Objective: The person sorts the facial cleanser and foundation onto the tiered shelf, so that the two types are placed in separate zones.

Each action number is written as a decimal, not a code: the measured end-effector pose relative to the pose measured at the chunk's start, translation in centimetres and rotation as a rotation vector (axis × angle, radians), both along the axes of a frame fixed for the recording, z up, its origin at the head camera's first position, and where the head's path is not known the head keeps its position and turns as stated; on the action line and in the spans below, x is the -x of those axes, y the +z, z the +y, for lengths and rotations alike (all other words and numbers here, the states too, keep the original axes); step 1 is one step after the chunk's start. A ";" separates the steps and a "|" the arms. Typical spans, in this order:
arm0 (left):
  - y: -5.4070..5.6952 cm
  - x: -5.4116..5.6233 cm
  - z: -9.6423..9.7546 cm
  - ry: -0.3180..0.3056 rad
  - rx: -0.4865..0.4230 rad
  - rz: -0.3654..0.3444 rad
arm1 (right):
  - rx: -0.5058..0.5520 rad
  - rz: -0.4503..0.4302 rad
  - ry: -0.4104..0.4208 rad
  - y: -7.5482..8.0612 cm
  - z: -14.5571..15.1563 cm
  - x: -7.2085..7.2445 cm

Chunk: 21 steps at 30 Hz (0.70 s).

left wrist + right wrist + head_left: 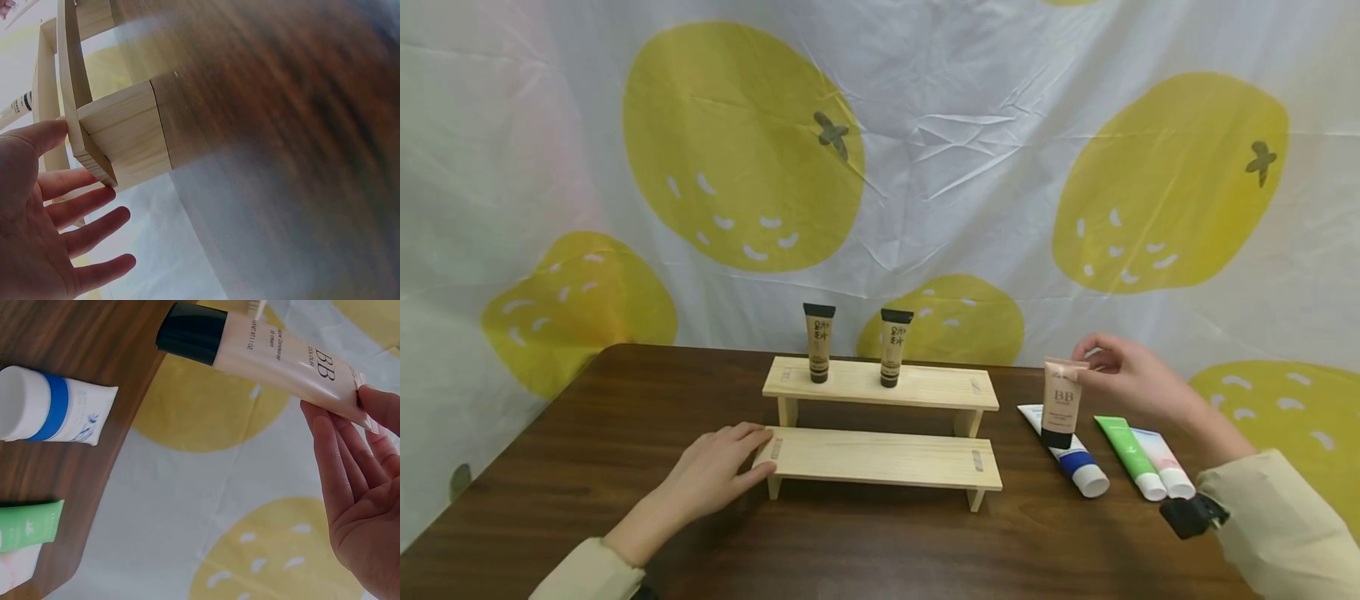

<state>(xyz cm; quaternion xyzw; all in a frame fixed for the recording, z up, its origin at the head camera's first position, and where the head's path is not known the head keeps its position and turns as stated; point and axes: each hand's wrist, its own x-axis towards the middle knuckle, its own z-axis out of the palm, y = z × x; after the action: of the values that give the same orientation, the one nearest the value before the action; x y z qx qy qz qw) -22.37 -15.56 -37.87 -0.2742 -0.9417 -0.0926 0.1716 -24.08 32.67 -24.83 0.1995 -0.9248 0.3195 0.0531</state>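
Observation:
My right hand [1131, 375] pinches a beige BB cream tube [1063, 400] by its flat crimped end, dark cap downward. In the head view the tube overlaps a white tube with a blue band [1078, 462] on the table. The right wrist view shows the thumb on one face of the BB cream tube [281, 359] and fingers behind it. With fairly straight fingers, my left hand [711, 467] touches the left end of the lower wooden shelf [880, 454]. Two beige tubes with black ends, one left [819, 342] and one right [892, 348], stand on the upper wooden shelf [940, 387].
A green tube [1127, 454] and a white-pink tube [1167, 462] lie side by side at the right of the brown table [820, 550]. Behind the table hangs a pale curtain [962, 183] printed with yellow fruit.

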 end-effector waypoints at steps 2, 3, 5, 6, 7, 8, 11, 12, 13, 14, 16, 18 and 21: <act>0.0 0.0 0.0 0.000 0.001 -0.002 | 0.012 0.013 0.008 0.2 -0.3 0.1; 0.0 0.0 0.0 -0.001 0.002 -0.003 | 0.020 0.013 0.009 0.3 -0.4 0.1; 0.1 0.0 0.1 -0.004 0.003 -0.007 | 0.061 -0.008 0.002 0.5 -0.7 0.1; 0.1 0.0 0.1 -0.005 0.003 -0.009 | 0.088 -0.030 -0.003 0.6 -0.8 0.1; 0.1 -0.1 0.1 -0.006 0.004 -0.010 | 0.115 -0.049 -0.007 0.7 -1.0 0.1; 0.1 -0.1 0.1 -0.006 0.004 -0.013 | 0.144 -0.067 -0.008 0.8 -1.1 0.1; 0.2 -0.1 0.1 -0.004 0.006 -0.015 | 0.161 -0.040 0.024 1.4 -1.2 0.3; 0.2 -0.1 0.1 -0.003 0.006 -0.015 | 0.168 -0.031 0.036 1.5 -1.2 0.4; 0.2 -0.1 0.1 -0.003 0.006 -0.015 | 0.168 -0.013 0.055 1.7 -1.2 0.5; 0.1 -0.1 0.1 -0.003 0.006 -0.015 | 0.161 0.010 0.071 1.9 -1.2 0.6; 0.1 -0.1 0.1 -0.003 0.004 -0.014 | 0.161 0.034 0.092 2.2 -1.2 0.8; 0.1 -0.1 0.1 -0.004 0.003 -0.014 | 0.162 0.036 0.103 2.5 -1.3 1.0; 0.2 -0.1 0.1 -0.004 0.003 -0.016 | 0.157 0.042 0.109 2.8 -1.4 1.3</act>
<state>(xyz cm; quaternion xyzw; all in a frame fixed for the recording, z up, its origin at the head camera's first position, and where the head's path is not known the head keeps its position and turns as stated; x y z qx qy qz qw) -22.30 -15.50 -37.71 -0.2756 -0.9426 -0.0936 0.1635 -25.36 31.27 -22.02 0.2514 -0.8834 0.3892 0.0704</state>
